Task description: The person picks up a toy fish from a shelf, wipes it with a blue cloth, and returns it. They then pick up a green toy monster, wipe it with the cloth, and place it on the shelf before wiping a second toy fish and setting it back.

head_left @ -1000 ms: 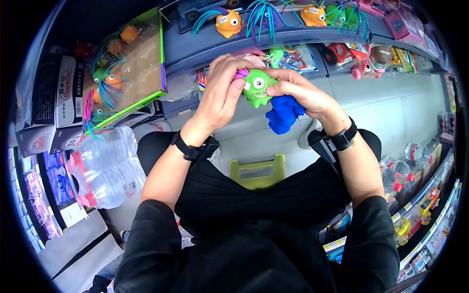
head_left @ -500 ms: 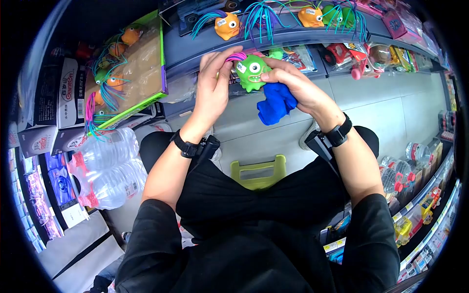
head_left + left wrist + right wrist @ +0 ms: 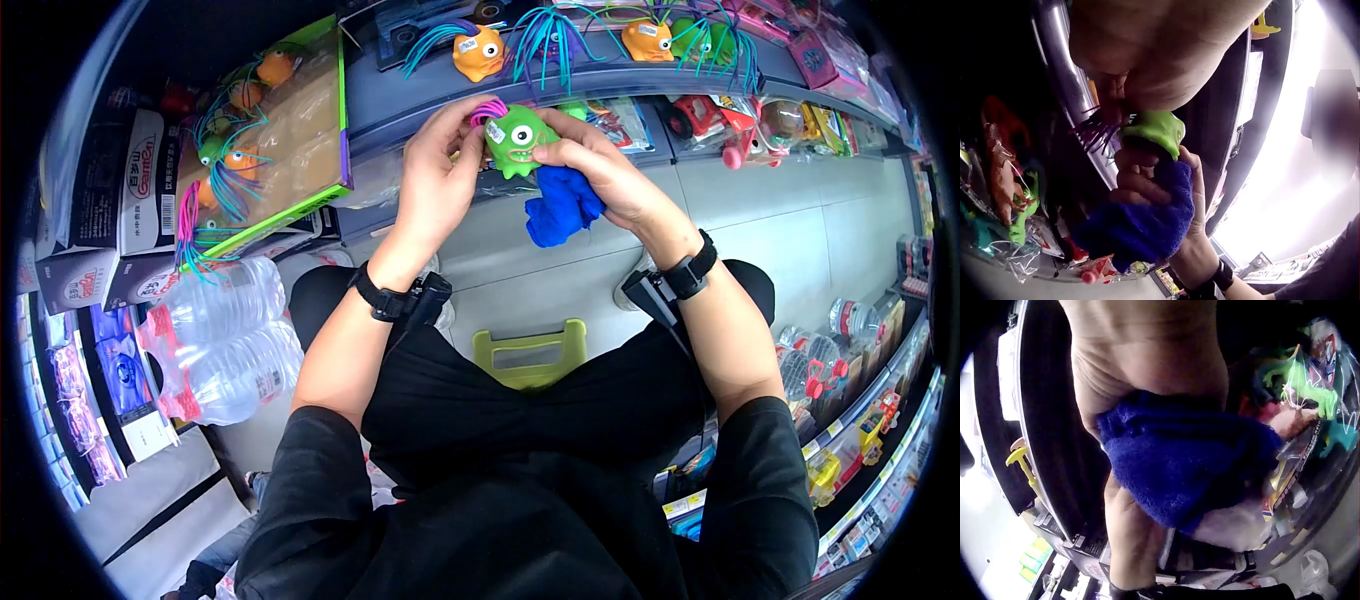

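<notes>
A green one-eyed toy point(image 3: 516, 142) with pink strands is held between both hands in the head view. My left hand point(image 3: 437, 176) pinches the strands at its left side; its fingertips meet the pink tuft. My right hand point(image 3: 612, 176) grips the toy from the right, thumb near its mouth, and also holds a blue cloth point(image 3: 563, 205) that hangs below the toy. In the left wrist view the green toy point(image 3: 1155, 132) sits above the cloth point(image 3: 1141, 231). The cloth point(image 3: 1179, 462) covers most of the right hand's work in the right wrist view.
Orange, purple and green toys point(image 3: 478, 54) with strands line the shelf ahead. An open green-edged box point(image 3: 300, 150) of similar toys is at the left, above bottled water point(image 3: 225, 345). A green stool point(image 3: 530, 356) stands between the legs; more bottles point(image 3: 812, 358) are at the right.
The toy, both hands and the cloth have shifted slightly left and up since the first frame. My left fingers have moved from the toy's side to its pink strands.
</notes>
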A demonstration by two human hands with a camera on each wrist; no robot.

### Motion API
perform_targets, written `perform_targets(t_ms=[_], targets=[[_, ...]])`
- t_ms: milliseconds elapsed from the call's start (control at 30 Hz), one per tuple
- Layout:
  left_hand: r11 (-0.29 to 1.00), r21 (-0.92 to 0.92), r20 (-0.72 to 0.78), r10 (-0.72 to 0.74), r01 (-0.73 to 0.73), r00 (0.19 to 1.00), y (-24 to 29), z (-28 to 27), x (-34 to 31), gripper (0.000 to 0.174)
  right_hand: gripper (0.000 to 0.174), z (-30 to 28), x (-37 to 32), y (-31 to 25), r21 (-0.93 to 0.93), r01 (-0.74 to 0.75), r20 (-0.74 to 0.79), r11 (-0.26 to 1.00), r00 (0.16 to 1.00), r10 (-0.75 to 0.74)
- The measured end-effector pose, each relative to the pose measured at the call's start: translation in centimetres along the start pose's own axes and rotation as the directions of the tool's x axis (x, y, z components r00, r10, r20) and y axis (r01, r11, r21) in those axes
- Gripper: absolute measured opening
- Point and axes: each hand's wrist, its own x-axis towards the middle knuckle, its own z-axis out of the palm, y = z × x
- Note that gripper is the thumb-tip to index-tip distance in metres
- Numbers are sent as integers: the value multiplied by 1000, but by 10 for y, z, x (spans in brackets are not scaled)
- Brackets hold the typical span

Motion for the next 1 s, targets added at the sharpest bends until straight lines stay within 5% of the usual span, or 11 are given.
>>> perform_targets(t_ms=[200, 333, 467, 567, 633, 700, 833, 1000], targets=[[922, 284, 125, 236, -263, 964, 21, -5, -5, 52, 53, 0, 5, 5, 27, 65, -13, 998, 998, -64], [889, 419, 67, 171, -183, 983, 21, -4, -2, 60, 57, 4, 5, 9, 17, 127, -2, 992, 992, -127], [941, 328, -11, 97, -88, 995, 20, -8, 1, 54, 61, 7, 5, 8, 0, 181, 27, 983, 983, -181], [775, 577, -51, 351, -259, 935, 32, -20, 5, 52, 58, 3, 8, 8, -7, 199, 88, 980, 976, -198], [594, 717, -55, 569, -364, 820, 39, -31, 13, 50, 52, -1, 7, 9, -32, 156, 54, 987, 987, -154], [452, 852, -22, 535, -264, 844, 40, -43, 22, 52, 48, -3, 4, 10, -35, 126, 23, 991, 992, -125], [405, 900, -53, 468, -161, 882, 30, -45, 33, 52, 44, -3, 5, 12, -15, 100, 13, 995, 995, -100], [353, 909, -6, 545, -223, 838, 23, -41, 44, 50, 43, -1, 1, 8, -33, 73, 27, 997, 997, -72]])
